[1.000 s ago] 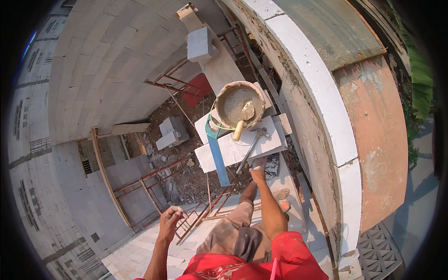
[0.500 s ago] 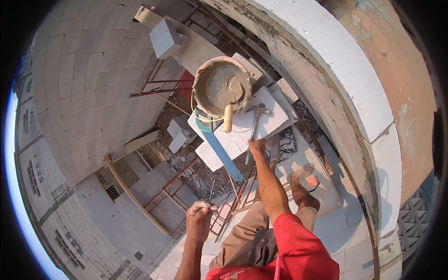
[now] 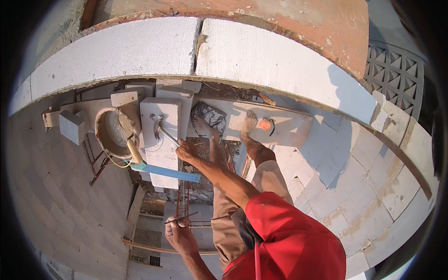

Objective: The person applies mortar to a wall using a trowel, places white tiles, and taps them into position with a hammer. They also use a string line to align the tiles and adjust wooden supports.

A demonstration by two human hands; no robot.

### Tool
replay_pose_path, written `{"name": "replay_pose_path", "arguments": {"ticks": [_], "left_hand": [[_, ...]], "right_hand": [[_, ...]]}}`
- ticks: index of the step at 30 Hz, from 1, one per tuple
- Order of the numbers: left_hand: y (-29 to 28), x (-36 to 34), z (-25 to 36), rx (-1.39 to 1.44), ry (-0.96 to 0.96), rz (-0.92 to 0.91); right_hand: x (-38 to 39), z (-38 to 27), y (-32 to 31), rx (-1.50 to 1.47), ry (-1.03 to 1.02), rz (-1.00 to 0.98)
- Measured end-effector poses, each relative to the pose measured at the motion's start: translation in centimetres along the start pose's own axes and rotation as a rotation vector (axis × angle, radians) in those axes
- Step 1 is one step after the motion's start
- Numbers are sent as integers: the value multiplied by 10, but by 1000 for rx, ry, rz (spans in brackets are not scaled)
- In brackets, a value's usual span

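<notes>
My right hand grips the handle of a steel hammer, whose head lies over a white block. My left hand, lower down, holds a thin dark metal rod, perhaps a nail, between thumb and fingers. A mortar bucket sits left of the hammer, with a trowel's pale wooden handle over its rim. A blue saw with a green handle lies along the near side of the blocks.
A white block wall top curves across the view. My bare feet are on a plank beside an orange round object. Red scaffold frames stand below. A grey patterned grille is at upper right, a grey block at left.
The view has swung round, so the wall top now runs across the upper frame. My right hand has gone from reaching at the hammer to gripping it. My left hand still holds the rod.
</notes>
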State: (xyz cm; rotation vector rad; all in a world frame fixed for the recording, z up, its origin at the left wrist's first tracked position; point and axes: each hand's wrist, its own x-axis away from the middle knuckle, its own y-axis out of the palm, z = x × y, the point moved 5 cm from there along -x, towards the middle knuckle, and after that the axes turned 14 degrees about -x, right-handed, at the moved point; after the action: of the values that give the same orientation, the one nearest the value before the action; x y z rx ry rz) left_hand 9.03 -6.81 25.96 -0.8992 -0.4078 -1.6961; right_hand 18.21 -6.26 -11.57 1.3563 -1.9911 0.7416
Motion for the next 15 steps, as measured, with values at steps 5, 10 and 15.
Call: {"name": "replay_pose_path", "arguments": {"ticks": [5,10,15], "left_hand": [[84,-2,8,-7,25,-40],[248,22,3,68,-9,-355],[450,118,-42,-13,-37,-686]], "right_hand": [[107,24,-130,-27,-45,26],[276,69,-266,-17,-7,110],[435,136,-342,-261,413,401]]}}
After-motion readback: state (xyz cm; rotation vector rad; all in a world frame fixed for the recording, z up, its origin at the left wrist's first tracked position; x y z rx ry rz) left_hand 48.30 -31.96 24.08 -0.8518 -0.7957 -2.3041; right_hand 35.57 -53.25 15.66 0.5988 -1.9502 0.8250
